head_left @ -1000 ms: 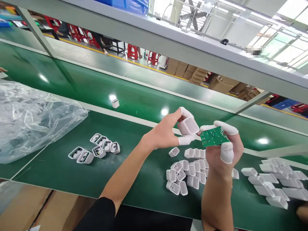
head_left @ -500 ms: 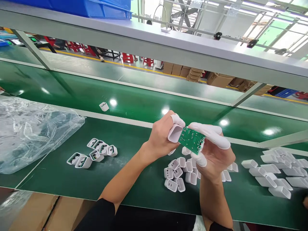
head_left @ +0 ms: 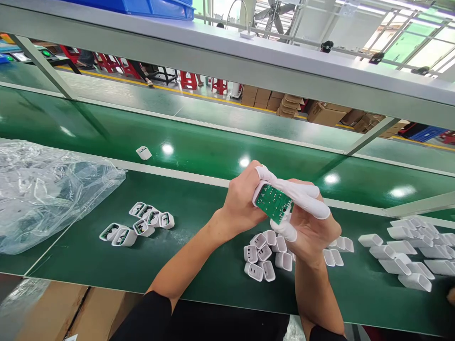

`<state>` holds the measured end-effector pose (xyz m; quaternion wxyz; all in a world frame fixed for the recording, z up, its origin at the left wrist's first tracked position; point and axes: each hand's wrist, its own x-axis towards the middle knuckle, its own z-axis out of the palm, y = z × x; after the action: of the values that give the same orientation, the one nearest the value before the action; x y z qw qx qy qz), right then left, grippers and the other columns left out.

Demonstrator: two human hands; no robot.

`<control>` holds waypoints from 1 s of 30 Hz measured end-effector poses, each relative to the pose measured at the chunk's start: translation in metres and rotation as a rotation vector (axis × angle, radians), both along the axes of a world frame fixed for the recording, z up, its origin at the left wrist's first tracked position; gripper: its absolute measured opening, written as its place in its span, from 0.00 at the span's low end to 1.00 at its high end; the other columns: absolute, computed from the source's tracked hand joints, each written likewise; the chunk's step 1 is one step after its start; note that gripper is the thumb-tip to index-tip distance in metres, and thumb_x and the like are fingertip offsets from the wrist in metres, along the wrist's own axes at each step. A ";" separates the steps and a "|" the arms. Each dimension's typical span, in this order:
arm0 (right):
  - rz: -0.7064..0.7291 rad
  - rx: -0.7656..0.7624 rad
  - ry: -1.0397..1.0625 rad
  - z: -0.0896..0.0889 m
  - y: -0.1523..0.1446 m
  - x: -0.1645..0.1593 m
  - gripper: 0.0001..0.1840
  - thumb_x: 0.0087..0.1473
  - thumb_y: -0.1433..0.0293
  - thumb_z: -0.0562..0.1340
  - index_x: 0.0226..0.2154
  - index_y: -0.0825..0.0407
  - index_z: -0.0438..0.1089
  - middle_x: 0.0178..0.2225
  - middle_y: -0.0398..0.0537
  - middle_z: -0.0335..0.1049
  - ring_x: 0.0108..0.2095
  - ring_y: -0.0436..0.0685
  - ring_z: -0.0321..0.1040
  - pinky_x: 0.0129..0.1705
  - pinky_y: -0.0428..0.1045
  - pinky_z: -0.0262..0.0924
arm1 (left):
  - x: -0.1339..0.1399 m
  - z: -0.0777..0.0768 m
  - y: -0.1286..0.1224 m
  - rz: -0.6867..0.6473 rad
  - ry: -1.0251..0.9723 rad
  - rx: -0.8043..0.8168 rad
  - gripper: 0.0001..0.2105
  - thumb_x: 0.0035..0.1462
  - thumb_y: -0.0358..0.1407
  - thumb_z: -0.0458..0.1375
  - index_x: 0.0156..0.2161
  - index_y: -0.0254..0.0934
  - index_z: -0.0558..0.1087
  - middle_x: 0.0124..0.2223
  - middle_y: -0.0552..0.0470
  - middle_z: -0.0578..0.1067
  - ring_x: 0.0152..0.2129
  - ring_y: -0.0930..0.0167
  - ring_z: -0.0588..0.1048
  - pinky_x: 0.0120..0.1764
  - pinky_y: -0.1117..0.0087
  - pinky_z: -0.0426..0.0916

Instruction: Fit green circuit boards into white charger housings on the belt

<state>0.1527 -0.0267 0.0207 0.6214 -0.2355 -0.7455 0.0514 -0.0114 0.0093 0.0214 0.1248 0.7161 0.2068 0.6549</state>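
Observation:
My left hand (head_left: 245, 196) is closed around a white plastic charger housing (head_left: 256, 193), its open end turned to the right and mostly covered by my fingers and the board. Between the white-cotted fingers of my right hand (head_left: 309, 213) is a green circuit board (head_left: 273, 202), solder side toward me. The board's left end is at the housing's mouth; how deep it sits inside I cannot tell. Below my hands lies a group of white housings (head_left: 254, 271), some showing slots. To the left stand several housings with boards inside (head_left: 123, 237).
More white housings (head_left: 401, 265) lie at the right. A clear plastic bag (head_left: 71, 189) covers the table's left end. One white piece (head_left: 144, 152) rests on the green belt (head_left: 199, 156) beyond the ledge. A shelf (head_left: 220, 52) with a blue bin (head_left: 156, 8) crosses above.
My right hand has moved left, bringing the circuit board to the mouth of the housing in my left hand. On the belt, the lone white piece has shifted slightly left.

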 end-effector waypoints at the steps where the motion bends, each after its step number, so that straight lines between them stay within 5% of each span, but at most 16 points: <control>1: 0.004 0.006 -0.006 0.001 0.000 0.000 0.37 0.64 0.58 0.78 0.71 0.32 0.74 0.55 0.50 0.84 0.50 0.69 0.81 0.46 0.69 0.83 | 0.000 0.000 0.000 -0.001 0.006 -0.012 0.13 0.64 0.30 0.66 0.45 0.45 0.65 0.38 0.57 0.67 0.29 0.72 0.67 0.31 0.69 0.65; 20: -0.027 0.009 -0.056 0.002 0.001 0.001 0.37 0.65 0.63 0.76 0.72 0.32 0.73 0.56 0.52 0.83 0.51 0.69 0.80 0.45 0.67 0.82 | -0.001 -0.001 0.000 -0.004 0.020 -0.054 0.13 0.62 0.28 0.64 0.45 0.45 0.66 0.39 0.56 0.67 0.29 0.72 0.67 0.31 0.69 0.64; 30: -0.201 -0.029 -0.143 0.006 0.001 -0.005 0.35 0.64 0.62 0.77 0.71 0.30 0.74 0.62 0.51 0.78 0.58 0.72 0.75 0.58 0.73 0.77 | 0.002 0.000 -0.004 -0.013 0.001 -0.110 0.14 0.63 0.29 0.64 0.41 0.44 0.62 0.37 0.57 0.66 0.27 0.74 0.63 0.28 0.69 0.58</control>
<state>0.1479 -0.0255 0.0263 0.5652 -0.3212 -0.7596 -0.0171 -0.0093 0.0054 0.0210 0.1683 0.7098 0.2379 0.6413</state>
